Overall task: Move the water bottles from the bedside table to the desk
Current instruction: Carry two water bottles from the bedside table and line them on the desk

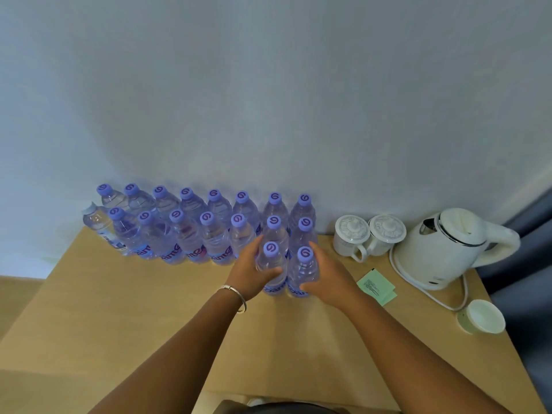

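Several clear water bottles with purple caps [206, 231] stand in two rows against the wall on the light wooden desk [119, 318]. Two more bottles stand upright in front of the rows' right end. My left hand [249, 271] grips the left one [271, 265], with the thumb across its front. My right hand [327, 274] grips the right one [303, 271] from its right side. Both bottles' bases are on the desk top. A bracelet sits on my left wrist.
Two white lidded cups [369, 236] and a white electric kettle [448, 248] with its cord stand at the right. Green paper sachets [377, 285] and a small white bowl [482, 316] lie near them. A bottle with a different label [100, 227] stands at the rows' far left.
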